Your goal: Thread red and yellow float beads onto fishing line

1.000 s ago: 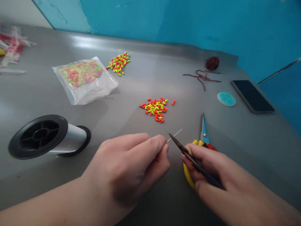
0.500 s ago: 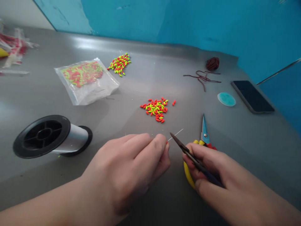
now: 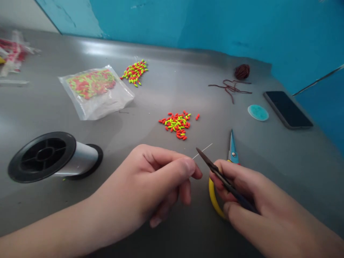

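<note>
My left hand [image 3: 158, 175] pinches a thin pale line [image 3: 206, 147] between thumb and forefinger, its other fingers curled below. The line's short free end sticks out up and to the right, passing at the tip of the dark long-nose pliers [image 3: 212, 166]. My right hand [image 3: 249, 193] is wrapped round the pliers, their jaws pointing up and left, apparently closed. Whether the jaws touch the line, I cannot tell. Beneath that hand lie scissors [image 3: 233, 150] with blue blades and a yellow handle, partly hidden. Ahead of my left hand is a pile of red and yellow-green oval beads [image 3: 176, 123].
At left stands a black-flanged spool [image 3: 86, 156] of pale line. Behind it are a clear bag [image 3: 99, 104] of beads and a second bead pile [image 3: 135, 72]. At right lie brown cord [image 3: 231, 86], a cord ball [image 3: 242, 71], a turquoise disc [image 3: 258, 112] and a phone [image 3: 288, 109].
My left hand has turned, so its thumb now shows on top. A red bit earlier at its fingertips is out of sight. The pliers have barely moved; the view has shifted slightly.
</note>
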The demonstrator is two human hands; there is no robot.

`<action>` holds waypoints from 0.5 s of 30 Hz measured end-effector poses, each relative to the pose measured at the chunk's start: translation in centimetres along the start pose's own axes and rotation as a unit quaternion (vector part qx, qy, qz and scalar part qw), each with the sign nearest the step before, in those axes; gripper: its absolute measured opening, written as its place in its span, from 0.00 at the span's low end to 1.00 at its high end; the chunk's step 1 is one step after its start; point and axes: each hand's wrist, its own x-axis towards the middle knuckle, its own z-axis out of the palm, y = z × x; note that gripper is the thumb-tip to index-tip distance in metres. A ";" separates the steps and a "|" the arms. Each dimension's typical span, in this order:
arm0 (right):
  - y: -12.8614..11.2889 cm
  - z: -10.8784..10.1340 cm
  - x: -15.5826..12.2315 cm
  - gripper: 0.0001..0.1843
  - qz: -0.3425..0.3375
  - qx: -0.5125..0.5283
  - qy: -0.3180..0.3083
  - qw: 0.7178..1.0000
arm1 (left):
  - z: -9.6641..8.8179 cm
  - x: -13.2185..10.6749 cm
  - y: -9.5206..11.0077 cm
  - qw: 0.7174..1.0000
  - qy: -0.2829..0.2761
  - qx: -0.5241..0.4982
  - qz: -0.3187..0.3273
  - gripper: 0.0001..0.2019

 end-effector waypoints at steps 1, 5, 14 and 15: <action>0.1 0.0 0.0 0.02 -0.004 0.005 -0.003 1.000 | -0.1 0.1 -0.1 0.999 -0.013 -0.033 -0.011 0.14; 0.3 0.0 0.1 0.01 0.004 0.001 -0.001 1.000 | -0.3 0.3 -0.3 0.996 -0.041 -0.082 -0.010 0.15; -0.1 -1.9 0.8 0.07 0.031 0.048 0.042 0.997 | 0.1 -0.4 -0.2 0.910 0.135 0.314 0.236 0.15; -0.1 -2.1 0.8 0.07 0.030 0.050 0.040 0.997 | 0.2 -0.5 -0.3 0.892 0.146 0.339 0.262 0.14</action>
